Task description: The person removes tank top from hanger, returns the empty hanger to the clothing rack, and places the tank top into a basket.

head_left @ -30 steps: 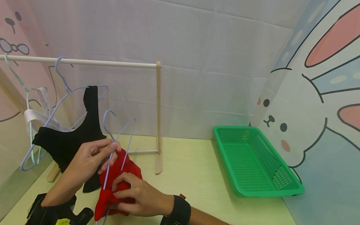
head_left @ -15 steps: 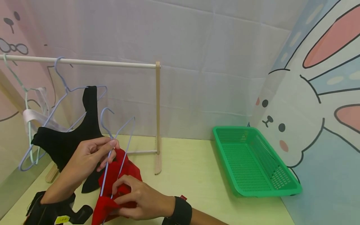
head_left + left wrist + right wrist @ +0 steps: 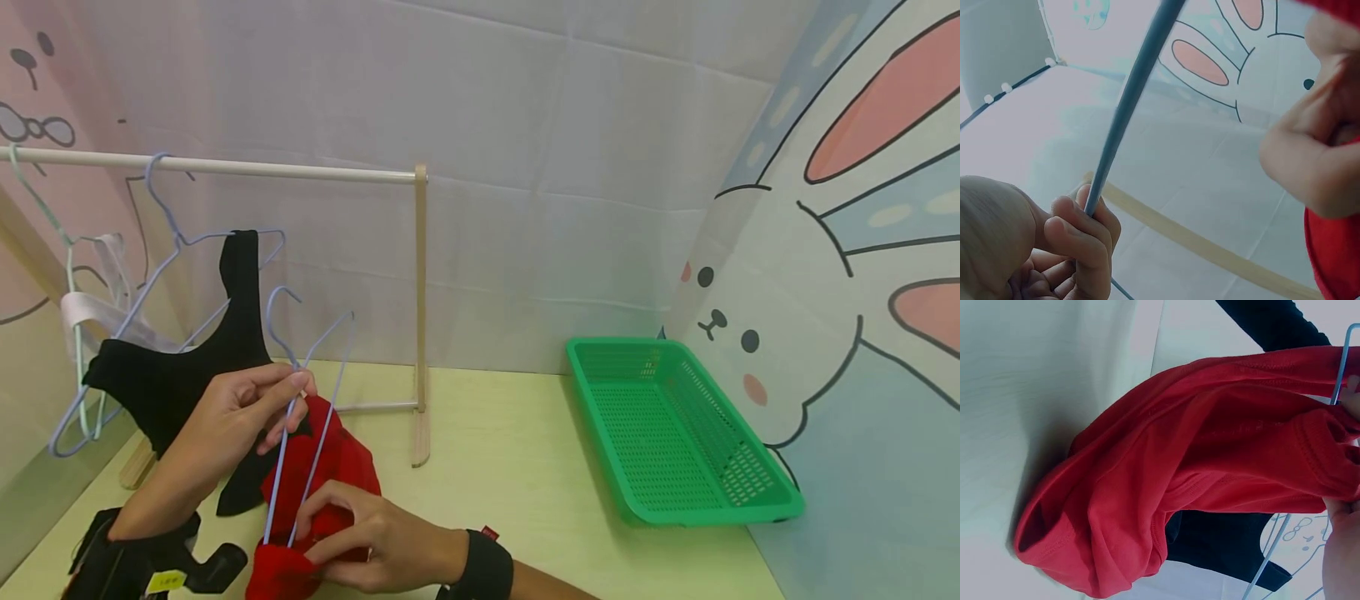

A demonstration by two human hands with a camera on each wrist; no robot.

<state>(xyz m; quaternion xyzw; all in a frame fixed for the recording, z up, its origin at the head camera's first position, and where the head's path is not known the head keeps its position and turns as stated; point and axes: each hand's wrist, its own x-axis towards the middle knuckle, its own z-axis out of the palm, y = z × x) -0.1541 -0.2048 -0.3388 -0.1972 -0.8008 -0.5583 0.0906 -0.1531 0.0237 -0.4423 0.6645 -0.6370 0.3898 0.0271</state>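
Note:
My left hand pinches a lilac wire hanger just below its hook. In the left wrist view the hanger's wire runs up from those curled fingers. My right hand pinches a red garment near the hanger's lower end, where red cloth wraps the wires. The right wrist view shows the red garment hanging in folds, with a stitched opening close to the tabletop. Behind my left hand, a black sleeveless top hangs on another lilac hanger.
The rack's bar crosses the left side, ending at a wooden post. A white garment hangs at far left on a pale green hanger. A green basket stands on the table at right, beside a rabbit-printed curtain.
My right hand has moved slightly down, and the red cloth at the hanger's lower end has shifted down with it, leaving more wire showing. My left hand keeps its hold near the hook.

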